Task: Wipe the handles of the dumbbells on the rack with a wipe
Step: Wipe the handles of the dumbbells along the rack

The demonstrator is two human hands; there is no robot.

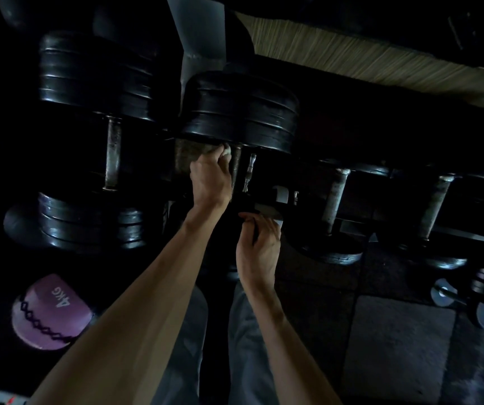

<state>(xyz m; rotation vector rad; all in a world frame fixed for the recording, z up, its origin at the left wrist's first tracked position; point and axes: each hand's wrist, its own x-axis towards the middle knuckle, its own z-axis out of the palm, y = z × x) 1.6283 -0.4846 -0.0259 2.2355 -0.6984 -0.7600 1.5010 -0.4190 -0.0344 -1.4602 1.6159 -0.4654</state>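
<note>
Black plate dumbbells lie on a dark rack. My left hand (210,178) reaches up to the middle dumbbell (239,111) and grips a small white wipe (225,149) against the top of its metal handle (236,168), just under the far plates. My right hand (259,247) is lower, with its fingers curled round the dark near end of that dumbbell; the dim light hides the exact grip. Another big dumbbell (89,77) with a bare steel handle (113,153) lies to the left. Two smaller dumbbell handles, one (334,197) and the other (436,206), are to the right.
A purple 4 kg ball (49,312) lies on the floor at the lower left. Small grey-ended dumbbells (468,299) sit on the floor at the right. A pale rack post (200,36) rises behind the middle dumbbell. My legs are below my arms.
</note>
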